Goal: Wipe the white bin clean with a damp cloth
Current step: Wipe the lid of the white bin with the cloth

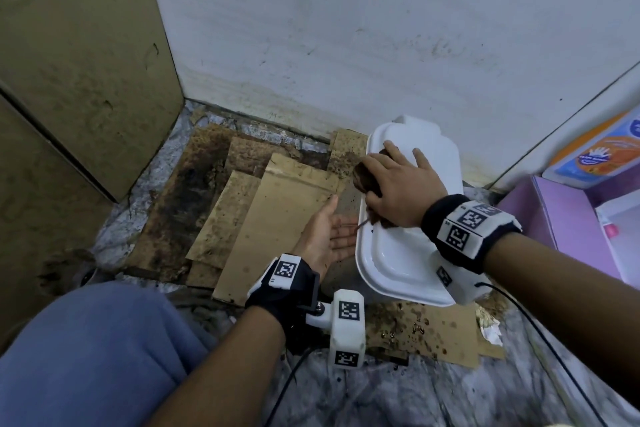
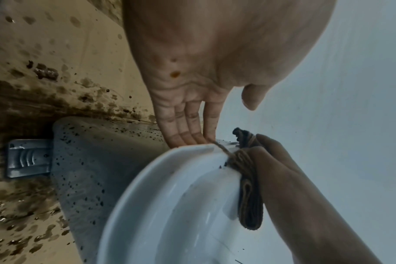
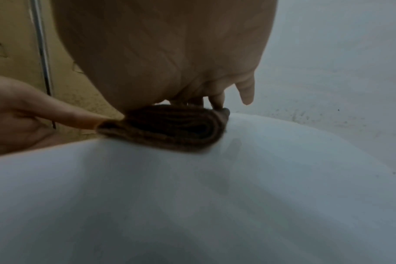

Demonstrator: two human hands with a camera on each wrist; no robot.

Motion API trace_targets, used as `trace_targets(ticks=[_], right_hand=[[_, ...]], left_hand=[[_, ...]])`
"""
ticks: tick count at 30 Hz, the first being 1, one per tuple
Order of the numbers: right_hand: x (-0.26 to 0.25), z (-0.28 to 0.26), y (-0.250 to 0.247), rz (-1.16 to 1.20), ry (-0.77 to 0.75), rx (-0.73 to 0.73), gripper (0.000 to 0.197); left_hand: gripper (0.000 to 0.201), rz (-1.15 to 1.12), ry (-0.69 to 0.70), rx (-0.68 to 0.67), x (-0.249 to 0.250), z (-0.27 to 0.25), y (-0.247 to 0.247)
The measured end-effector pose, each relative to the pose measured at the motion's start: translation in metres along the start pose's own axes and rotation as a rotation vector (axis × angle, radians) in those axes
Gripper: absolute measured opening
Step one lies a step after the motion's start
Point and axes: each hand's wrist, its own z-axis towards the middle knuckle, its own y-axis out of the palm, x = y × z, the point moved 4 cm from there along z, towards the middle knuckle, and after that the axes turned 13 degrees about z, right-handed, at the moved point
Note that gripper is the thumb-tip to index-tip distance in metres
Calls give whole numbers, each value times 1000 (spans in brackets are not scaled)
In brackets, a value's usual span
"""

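The white bin [image 1: 398, 263] stands on the floor against the wall, its lid closed. A folded brown cloth [image 1: 363, 178] lies on the lid's left edge. My right hand [image 1: 398, 191] lies over it, thumb and forefinger gripping it at the rim while the other fingers spread on the lid. In the right wrist view the cloth [image 3: 165, 128] sits under my palm on the lid [image 3: 192, 196]. My left hand [image 1: 332, 236] is open, palm up, beside the bin's left side. Its fingertips [image 2: 188, 139] touch under the lid rim [image 2: 170, 205], next to the cloth [image 2: 249, 196].
Stained cardboard sheets [image 1: 270, 218] cover the floor left of the bin. A tall cardboard box [image 1: 86, 62] stands at the left, a white wall [image 1: 346, 28] behind. A purple shelf [image 1: 571, 218] is at the right. The bin's side [image 2: 97, 160] is speckled with dark spots; its pedal [image 2: 27, 159] sticks out.
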Motion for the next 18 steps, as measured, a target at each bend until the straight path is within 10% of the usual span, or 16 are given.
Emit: trace_targets(ticks=[18], right_hand=[[-7, -32, -8, -64, -150, 6, 64]], left_hand=[[54, -14, -9, 29, 2, -7, 1]])
